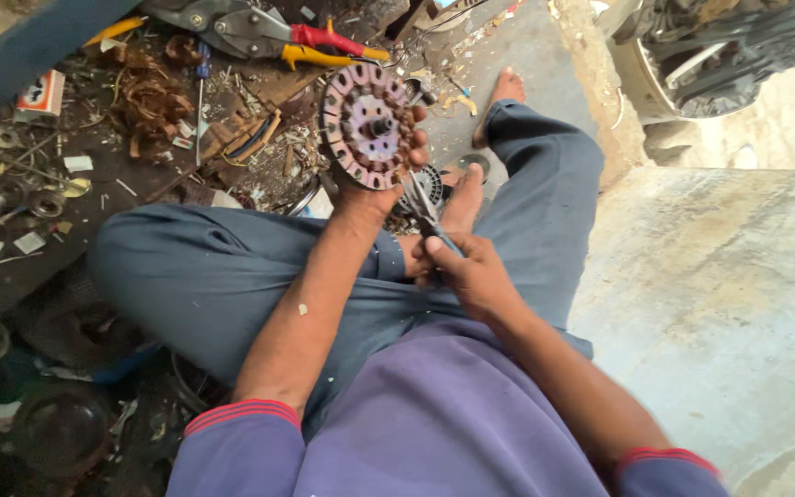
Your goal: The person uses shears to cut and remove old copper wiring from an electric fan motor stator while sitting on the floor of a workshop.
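Note:
My left hand [388, 179] grips a round slotted metal motor core [366, 124] from below and holds it upright, its face with the central shaft turned toward me. My right hand [471, 271] is closed around the handles of a slim metal hand tool [425, 210], pliers or cutters by the look of it, whose tip points up toward the lower right edge of the core. I sit cross-legged in blue-grey trousers, and both hands are above my lap.
Tin snips with red and yellow handles [278, 37] lie on the cluttered dark floor behind the core. Tangled copper wire scraps [149, 97], bearings [11, 202] and paper bits lie at left. A bare concrete slab [720, 304] rises at right, a vehicle wheel [692, 55] beyond it.

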